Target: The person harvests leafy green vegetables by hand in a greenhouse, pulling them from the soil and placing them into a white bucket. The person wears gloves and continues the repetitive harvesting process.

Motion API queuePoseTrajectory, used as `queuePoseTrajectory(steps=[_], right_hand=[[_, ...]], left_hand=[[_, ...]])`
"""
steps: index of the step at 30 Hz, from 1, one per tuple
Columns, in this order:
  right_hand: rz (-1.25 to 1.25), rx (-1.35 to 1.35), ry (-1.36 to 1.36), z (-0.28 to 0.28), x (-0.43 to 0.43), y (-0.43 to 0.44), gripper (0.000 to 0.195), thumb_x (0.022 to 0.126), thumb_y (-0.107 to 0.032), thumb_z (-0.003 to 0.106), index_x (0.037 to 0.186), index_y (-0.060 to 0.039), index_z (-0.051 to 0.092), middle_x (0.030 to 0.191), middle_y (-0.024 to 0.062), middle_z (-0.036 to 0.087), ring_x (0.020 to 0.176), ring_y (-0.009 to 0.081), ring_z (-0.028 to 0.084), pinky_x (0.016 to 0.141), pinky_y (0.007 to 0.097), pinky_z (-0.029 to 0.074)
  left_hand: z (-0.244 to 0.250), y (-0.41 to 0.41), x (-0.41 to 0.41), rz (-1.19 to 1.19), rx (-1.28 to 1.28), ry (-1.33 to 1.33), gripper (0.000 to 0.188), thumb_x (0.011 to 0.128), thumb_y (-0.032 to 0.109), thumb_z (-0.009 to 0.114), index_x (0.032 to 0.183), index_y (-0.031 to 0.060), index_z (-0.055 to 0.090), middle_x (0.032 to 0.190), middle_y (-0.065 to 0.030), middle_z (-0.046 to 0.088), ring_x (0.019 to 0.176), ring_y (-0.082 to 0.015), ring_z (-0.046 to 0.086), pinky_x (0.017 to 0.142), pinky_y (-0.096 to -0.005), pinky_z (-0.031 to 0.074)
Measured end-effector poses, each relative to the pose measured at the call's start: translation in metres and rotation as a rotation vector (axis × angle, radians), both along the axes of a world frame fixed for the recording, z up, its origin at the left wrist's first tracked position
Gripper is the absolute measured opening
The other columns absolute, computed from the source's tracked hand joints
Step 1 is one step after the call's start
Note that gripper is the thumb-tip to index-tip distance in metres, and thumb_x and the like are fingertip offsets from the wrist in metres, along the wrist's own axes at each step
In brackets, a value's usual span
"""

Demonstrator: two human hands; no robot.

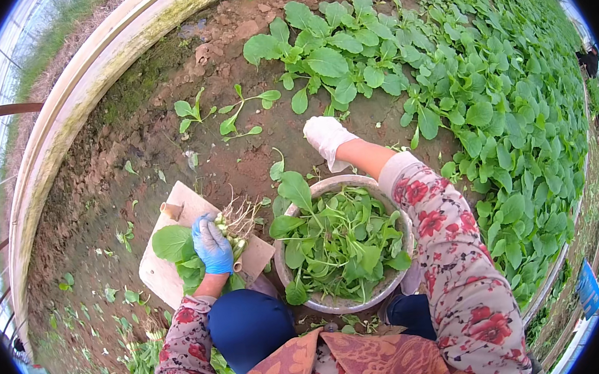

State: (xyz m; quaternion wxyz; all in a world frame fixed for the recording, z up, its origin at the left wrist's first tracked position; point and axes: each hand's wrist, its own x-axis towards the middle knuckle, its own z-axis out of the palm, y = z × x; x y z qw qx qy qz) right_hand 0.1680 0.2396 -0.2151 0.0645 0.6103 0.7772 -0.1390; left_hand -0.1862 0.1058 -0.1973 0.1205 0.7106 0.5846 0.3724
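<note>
In a blue glove, my left hand (213,246) is closed around a bunch of leafy greens (172,244). The bunch's pale stems and stringy roots (242,217) point to the right, and its broad leaves hang out on the left. Beneath it lies a pale board (162,268) with short tube-like pieces attached. My right hand (325,137), in a white glove, is stretched forward over bare soil beyond the basin; its fingers are curled or hidden, and I cannot tell if it holds anything. Between my knees stands a round basin (404,236) heaped with loose greens (349,236).
A dense bed of growing greens (507,115) covers the right side, with a clump (335,50) ahead. Two small uprooted plants (242,112) lie on the soil. Bundled greens (146,355) rest at lower left. A pale curved ledge (66,116) borders the left.
</note>
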Motion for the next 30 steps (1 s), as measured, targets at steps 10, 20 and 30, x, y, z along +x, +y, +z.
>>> queuePoseTrajectory(steps=[10,20,30], right_hand=[[0.094,0.084,-0.417,-0.095,0.015,0.138,0.046,0.093,-0.012,0.04,0.135,0.0065,0.042,0.132,0.0235,0.051,0.121,0.036,0.049,0.103,0.0401,0.041],[-0.316,0.407,-0.429,-0.199,0.053,0.208,0.024,0.092,-0.018,0.051,0.103,-0.0054,0.068,0.094,0.0104,0.071,0.088,0.028,0.068,0.079,0.0415,0.051],[0.081,0.1,-0.771,-0.104,0.028,0.158,0.019,0.084,-0.023,0.061,0.093,-0.015,0.076,0.093,0.0029,0.073,0.089,0.0228,0.069,0.079,0.041,0.05]], left_hand=[[0.013,-0.003,0.003,0.002,-0.046,0.032,0.019,0.096,0.008,0.044,0.103,-0.0002,0.059,0.1,-0.017,0.061,0.092,-0.0352,0.059,0.083,-0.0425,0.047],[0.012,0.0,0.008,0.026,-0.05,0.035,0.021,0.096,0.007,0.043,0.103,-0.0039,0.06,0.097,-0.0186,0.061,0.088,-0.0335,0.06,0.08,-0.0402,0.048],[0.015,0.002,0.009,0.007,-0.036,0.001,0.02,0.096,0.006,0.043,0.102,-0.003,0.06,0.099,-0.0177,0.061,0.09,-0.0339,0.06,0.081,-0.0411,0.048]])
